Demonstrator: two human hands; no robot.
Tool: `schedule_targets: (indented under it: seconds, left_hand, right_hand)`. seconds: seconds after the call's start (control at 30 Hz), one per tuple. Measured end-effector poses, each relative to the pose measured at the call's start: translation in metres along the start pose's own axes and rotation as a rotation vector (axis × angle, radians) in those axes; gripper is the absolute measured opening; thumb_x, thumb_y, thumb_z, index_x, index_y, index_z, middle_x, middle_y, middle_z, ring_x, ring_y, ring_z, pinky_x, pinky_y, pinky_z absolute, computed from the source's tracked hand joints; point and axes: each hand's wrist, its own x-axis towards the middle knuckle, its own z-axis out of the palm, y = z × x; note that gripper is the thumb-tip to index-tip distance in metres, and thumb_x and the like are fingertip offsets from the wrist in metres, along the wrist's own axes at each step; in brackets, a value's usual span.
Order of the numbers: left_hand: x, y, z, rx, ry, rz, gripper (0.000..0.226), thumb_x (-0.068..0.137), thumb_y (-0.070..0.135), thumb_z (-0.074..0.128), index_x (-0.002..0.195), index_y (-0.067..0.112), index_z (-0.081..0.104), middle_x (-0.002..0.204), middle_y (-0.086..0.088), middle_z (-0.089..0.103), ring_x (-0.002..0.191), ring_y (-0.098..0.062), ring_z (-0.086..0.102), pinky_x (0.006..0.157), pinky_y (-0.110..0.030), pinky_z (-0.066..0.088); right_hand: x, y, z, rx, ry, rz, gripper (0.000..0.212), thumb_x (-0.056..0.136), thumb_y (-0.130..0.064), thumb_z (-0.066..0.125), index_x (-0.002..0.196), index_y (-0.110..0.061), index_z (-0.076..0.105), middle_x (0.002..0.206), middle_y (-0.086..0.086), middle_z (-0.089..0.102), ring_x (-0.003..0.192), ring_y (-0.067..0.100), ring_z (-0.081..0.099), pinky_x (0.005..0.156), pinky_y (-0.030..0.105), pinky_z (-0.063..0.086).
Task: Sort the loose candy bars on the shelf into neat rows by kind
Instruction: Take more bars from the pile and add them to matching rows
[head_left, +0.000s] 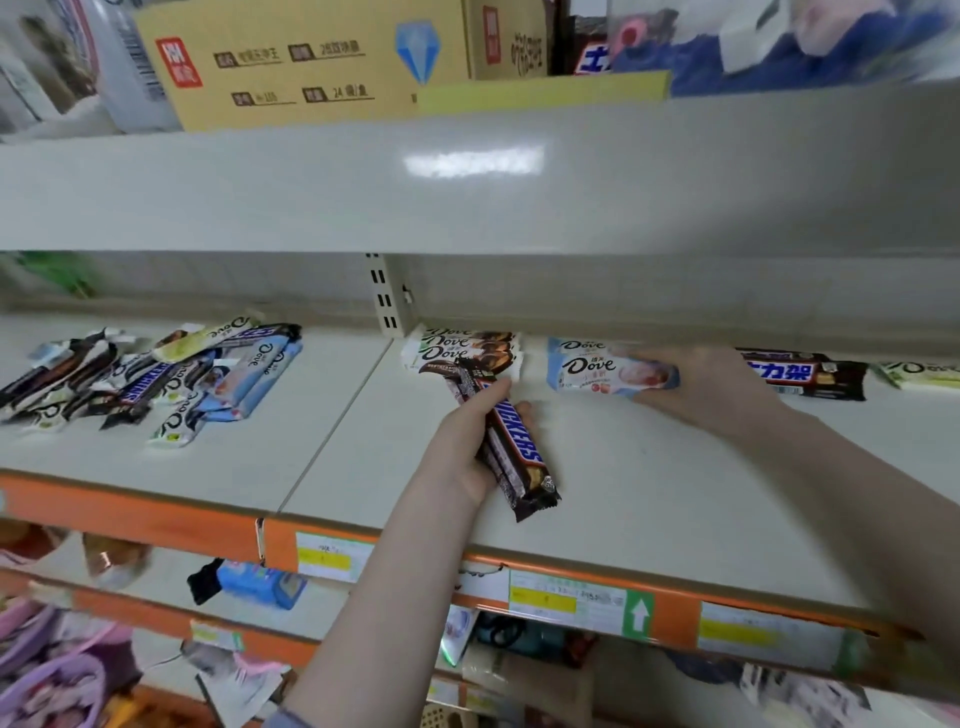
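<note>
My left hand (467, 441) grips two or more Snickers bars (511, 447) above the middle of the cream shelf (649, 493). My right hand (711, 389) holds the right end of a light-blue Dove bar (597, 371) lying on a small stack at the back. A row of white-and-brown Dove bars (462, 348) sits to the left of it. Dark Snickers bars (805, 374) lie in a row to the right, and a pale green Dove bar (919, 374) lies at the far right. A loose mixed pile of candy bars (156, 379) covers the left shelf section.
The upper shelf's wide front (467, 182) overhangs the work area, with cardboard boxes (291, 62) on top. An orange price rail (670, 608) with labels runs along the front edge. Lower shelves hold small packaged goods (260, 584). A slotted upright (384, 301) divides the back.
</note>
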Motion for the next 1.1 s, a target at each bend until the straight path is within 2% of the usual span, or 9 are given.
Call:
schedule_targets:
  seconds: [0.07,0.17,0.33,0.47,0.73,0.87,0.97,1.1]
  left_hand:
    - [0.001,0.001,0.000,0.008,-0.009,-0.013,0.014,0.086,0.019,0.064,0.083,0.008,0.057,0.065,-0.009,0.063,0.058,-0.017,0.060,0.053,-0.024,0.053]
    - [0.004,0.002,-0.001,0.021,-0.035,-0.028,0.012,0.087,0.019,0.063,0.084,0.010,0.056,0.059,-0.007,0.064,0.062,-0.017,0.058,0.061,-0.027,0.051]
    - [0.009,0.003,0.000,0.051,-0.054,-0.034,0.013,0.086,0.021,0.063,0.087,0.010,0.055,0.060,-0.006,0.064,0.056,-0.016,0.060,0.053,-0.022,0.052]
    - [0.013,0.004,0.001,0.066,-0.060,-0.036,0.015,0.086,0.023,0.063,0.088,0.010,0.056,0.059,-0.007,0.065,0.052,-0.016,0.061,0.053,-0.023,0.053]
    - [0.018,0.003,0.004,0.050,-0.080,-0.043,0.017,0.086,0.025,0.063,0.086,0.009,0.057,0.069,-0.010,0.064,0.062,-0.019,0.059,0.062,-0.030,0.050]
    - [0.019,0.005,0.002,-0.020,-0.100,-0.047,0.031,0.086,0.038,0.060,0.094,0.009,0.055,0.066,-0.012,0.065,0.064,-0.022,0.060,0.064,-0.031,0.050]
    - [0.020,0.005,-0.001,-0.041,-0.123,-0.044,0.041,0.087,0.049,0.053,0.093,0.009,0.056,0.061,-0.012,0.067,0.064,-0.024,0.059,0.067,-0.032,0.048]
    - [0.021,0.006,-0.002,-0.053,-0.128,-0.049,0.047,0.089,0.054,0.047,0.091,0.008,0.057,0.072,-0.012,0.065,0.068,-0.023,0.060,0.070,-0.033,0.048]
  right_hand:
    - [0.006,0.005,0.003,0.016,-0.021,0.016,0.045,0.078,-0.036,0.069,0.121,-0.035,0.059,0.110,-0.005,0.070,0.101,0.018,0.062,0.084,0.028,0.047]
    - [0.014,0.012,0.008,0.009,-0.031,0.034,0.042,0.078,-0.029,0.070,0.119,-0.027,0.061,0.110,0.001,0.070,0.101,0.024,0.061,0.085,0.033,0.047]
    - [0.019,0.013,0.017,0.024,0.012,0.040,0.040,0.078,-0.027,0.071,0.117,-0.022,0.063,0.113,0.004,0.068,0.105,0.025,0.059,0.084,0.030,0.043]
    - [0.020,0.013,0.019,0.034,0.002,0.002,0.041,0.078,-0.022,0.070,0.119,-0.023,0.062,0.109,0.005,0.070,0.098,0.026,0.061,0.080,0.032,0.044]
    - [0.019,0.013,0.020,0.018,0.015,-0.024,0.039,0.080,-0.023,0.069,0.118,-0.023,0.063,0.097,0.006,0.072,0.080,0.023,0.058,0.069,0.031,0.043]
    - [0.019,0.012,0.020,0.011,0.027,-0.021,0.038,0.080,-0.024,0.069,0.117,-0.022,0.064,0.092,0.006,0.070,0.074,0.018,0.051,0.064,0.027,0.036]
    - [0.018,0.012,0.020,0.010,0.036,-0.022,0.036,0.079,-0.023,0.069,0.115,-0.021,0.065,0.087,0.003,0.068,0.072,0.014,0.047,0.062,0.027,0.034]
    - [0.017,0.012,0.021,0.012,0.043,-0.011,0.032,0.080,-0.018,0.067,0.112,-0.019,0.066,0.084,0.004,0.066,0.074,0.015,0.048,0.063,0.027,0.036]
